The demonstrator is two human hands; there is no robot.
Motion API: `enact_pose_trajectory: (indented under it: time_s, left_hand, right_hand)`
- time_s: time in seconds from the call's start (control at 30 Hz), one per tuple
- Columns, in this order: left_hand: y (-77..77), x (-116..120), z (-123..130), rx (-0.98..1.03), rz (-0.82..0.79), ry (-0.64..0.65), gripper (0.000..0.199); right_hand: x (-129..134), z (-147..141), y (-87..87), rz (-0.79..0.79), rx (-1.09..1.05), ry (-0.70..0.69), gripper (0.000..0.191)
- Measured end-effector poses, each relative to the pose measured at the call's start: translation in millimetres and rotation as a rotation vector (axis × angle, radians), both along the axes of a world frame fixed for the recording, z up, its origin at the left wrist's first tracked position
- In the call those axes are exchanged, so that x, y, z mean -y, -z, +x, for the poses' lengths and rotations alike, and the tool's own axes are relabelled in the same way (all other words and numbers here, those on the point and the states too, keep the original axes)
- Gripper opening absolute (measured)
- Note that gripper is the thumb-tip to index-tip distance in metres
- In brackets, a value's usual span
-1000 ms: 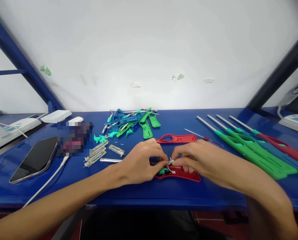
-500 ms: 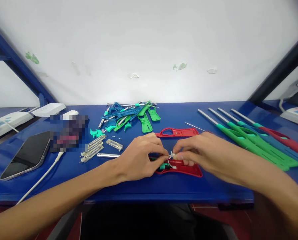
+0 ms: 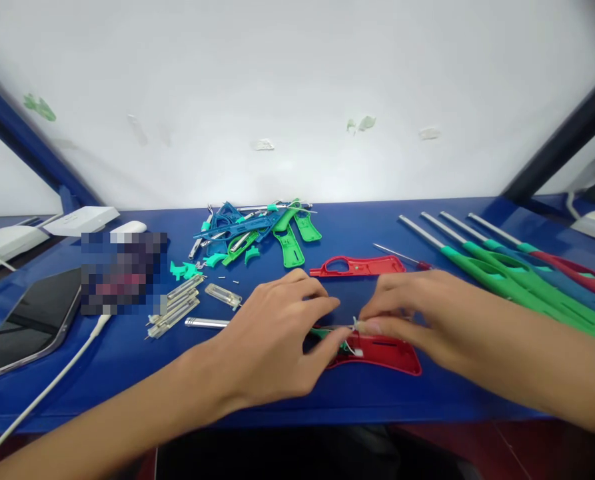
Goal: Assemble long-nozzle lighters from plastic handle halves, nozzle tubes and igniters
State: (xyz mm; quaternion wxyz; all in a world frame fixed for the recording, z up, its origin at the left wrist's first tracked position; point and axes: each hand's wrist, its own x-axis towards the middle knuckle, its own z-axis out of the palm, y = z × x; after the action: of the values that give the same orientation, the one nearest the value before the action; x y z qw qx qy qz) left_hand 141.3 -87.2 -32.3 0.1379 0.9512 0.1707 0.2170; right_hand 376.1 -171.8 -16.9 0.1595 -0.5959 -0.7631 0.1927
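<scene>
My right hand (image 3: 392,317) is closed in a pinch on a small whitish lighter part (image 3: 356,325), just above a red lighter handle half (image 3: 392,353). The rest of that part is hidden by my fingers. My left hand (image 3: 287,333) has thumb and forefinger apart, its thumb tip close to the whitish part. Under my left hand, the handle half holds a green piece and a white wire (image 3: 350,347); a metal tube (image 3: 206,323) sticks out to the left. The other red handle half (image 3: 360,267) lies behind my hands.
A screwdriver (image 3: 402,256) lies behind my right hand. Finished-looking lighters (image 3: 507,280) rest at the right. Clear fuel tanks (image 3: 177,310), green triggers (image 3: 184,269) and piled blue and green handle halves (image 3: 290,245) lie left and back. A phone (image 3: 27,320) and white cable (image 3: 52,380) are at far left.
My left forefinger and thumb have parted, letting go of the whitish part. My right hand still pinches it. The whole view has shifted slightly.
</scene>
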Motion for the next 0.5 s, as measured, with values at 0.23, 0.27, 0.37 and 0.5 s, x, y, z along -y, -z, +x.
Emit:
enact_pose_trajectory:
  time_s: [0.23,0.27,0.37,0.5]
  left_hand:
    - [19.1,30,-21,-0.005,-0.034,-0.117,0.042]
    - [22.9,31,-23,-0.008,-0.044,-0.119,0.04]
    - [28.1,31,-25,-0.002,-0.075,-0.099,0.031]
    - [26.0,29,-23,-0.016,-0.084,-0.079,0.028]
  right_hand:
    - [9,-4,-0.9,0.022,-0.088,0.097,0.025]
    - [12,-7,0.0,0.008,-0.111,0.106,0.028]
    - [22,-11,5.4,0.05,-0.161,0.125,0.038]
    - [34,-13,14.2,0.144,-0.117,0.179,0.034]
